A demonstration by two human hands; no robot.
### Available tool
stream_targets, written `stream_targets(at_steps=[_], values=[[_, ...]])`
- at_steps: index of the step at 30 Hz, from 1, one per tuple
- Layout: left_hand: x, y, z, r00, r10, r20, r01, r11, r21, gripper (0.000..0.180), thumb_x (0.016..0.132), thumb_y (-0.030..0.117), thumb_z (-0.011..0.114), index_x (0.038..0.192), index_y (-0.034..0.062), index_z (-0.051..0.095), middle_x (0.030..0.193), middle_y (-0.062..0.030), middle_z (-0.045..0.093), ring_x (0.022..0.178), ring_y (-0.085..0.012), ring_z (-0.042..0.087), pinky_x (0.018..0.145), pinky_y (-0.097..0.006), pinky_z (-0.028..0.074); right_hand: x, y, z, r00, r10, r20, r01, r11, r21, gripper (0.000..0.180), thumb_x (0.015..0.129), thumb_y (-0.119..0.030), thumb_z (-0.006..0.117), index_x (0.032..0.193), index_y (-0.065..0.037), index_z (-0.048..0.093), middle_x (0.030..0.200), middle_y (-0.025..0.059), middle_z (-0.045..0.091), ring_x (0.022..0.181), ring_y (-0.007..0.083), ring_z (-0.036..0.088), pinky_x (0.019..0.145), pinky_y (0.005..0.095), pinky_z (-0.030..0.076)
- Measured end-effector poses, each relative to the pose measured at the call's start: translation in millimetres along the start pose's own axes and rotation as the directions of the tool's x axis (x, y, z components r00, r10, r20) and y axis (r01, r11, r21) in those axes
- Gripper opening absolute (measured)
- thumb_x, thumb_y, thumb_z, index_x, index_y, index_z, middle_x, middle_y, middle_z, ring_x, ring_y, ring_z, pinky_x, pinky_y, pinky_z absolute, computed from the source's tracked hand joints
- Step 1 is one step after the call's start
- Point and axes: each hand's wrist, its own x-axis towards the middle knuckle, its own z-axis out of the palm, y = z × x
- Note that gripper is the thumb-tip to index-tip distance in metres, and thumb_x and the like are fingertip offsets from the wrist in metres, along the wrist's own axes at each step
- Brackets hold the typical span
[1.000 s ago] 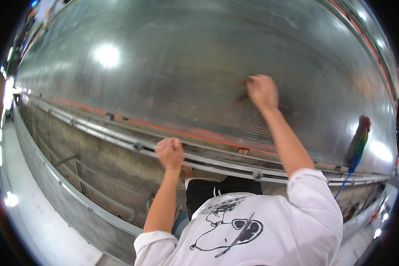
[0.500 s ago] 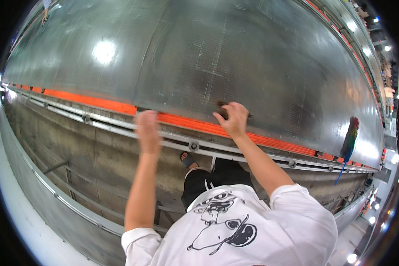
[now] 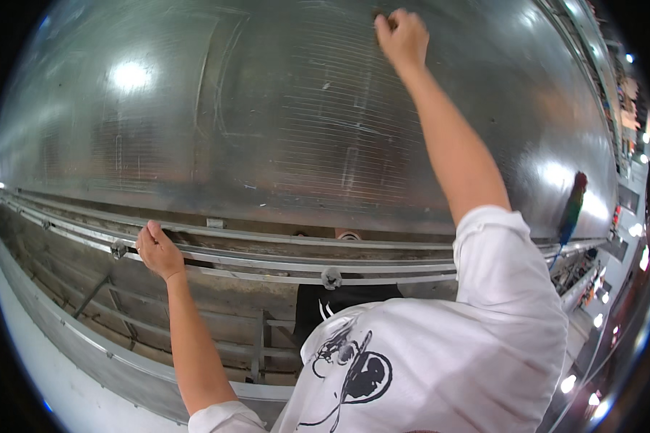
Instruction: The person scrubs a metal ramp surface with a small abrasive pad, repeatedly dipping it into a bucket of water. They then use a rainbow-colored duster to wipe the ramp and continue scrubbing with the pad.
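A: The hands first. The left hand (image 3: 159,250) is nearest, fingers curled shut around the long grey steel rail (image 3: 267,254) that runs along the front edge of the counter. The right hand (image 3: 403,36) is stretched far out, closed in a fist around something small and dark pressed against the broad, shiny stainless-steel sheet surface (image 3: 282,130). I cannot tell what that dark thing is; only a sliver shows above the knuckles.

B: How far along does the rubbing look?

A: Hard to say much. Faint curved streaks and smears show on the metal left of centre, which I'd judge as ground already gone over. The right hand now works the far upper part, so the far strip and the right end look like what is left. That is a judgement, not something plain to see.

B: And how does the sheet lie?

A: Its long axis runs left to right across the view, parallel to the rail, bending with the lens. It stretches away from the person's white printed shirt (image 3: 440,361). A slim red, green and blue brush-like tool (image 3: 572,206) stands near its right end.
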Motion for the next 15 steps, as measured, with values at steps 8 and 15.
stream_targets(at_steps=[8, 15], values=[[-6, -2, -7, 0.998, -0.060, 0.020, 0.060, 0.998, -0.005, 0.049, 0.111, 0.039, 0.043, 0.093, 0.0018, 0.070, 0.096, -0.0143, 0.070, 0.098, -0.0379, 0.061, 0.089, -0.049, 0.046, -219, -82, -153, 0.983, -0.060, 0.176, 0.026, 0.981, 0.192, 0.018, 0.089, -0.023, 0.076, 0.084, -0.011, 0.064, 0.094, 0.0130, 0.062, 0.094, 0.0343, 0.060, 0.084, 0.0492, 0.044], [-6, -6, -6, 0.998, -0.052, 0.033, 0.052, 0.999, 0.000, 0.044, 0.110, 0.033, 0.045, 0.090, 0.0008, 0.067, 0.091, -0.0120, 0.068, 0.095, -0.0359, 0.060, 0.088, -0.048, 0.045, 13, 44, -29, 0.995, 0.071, -0.074, -0.076, 0.995, -0.061, 0.031, 0.095, -0.034, 0.068, 0.081, -0.006, 0.070, 0.085, 0.0145, 0.069, 0.087, 0.0387, 0.064, 0.085, 0.0518, 0.048]])
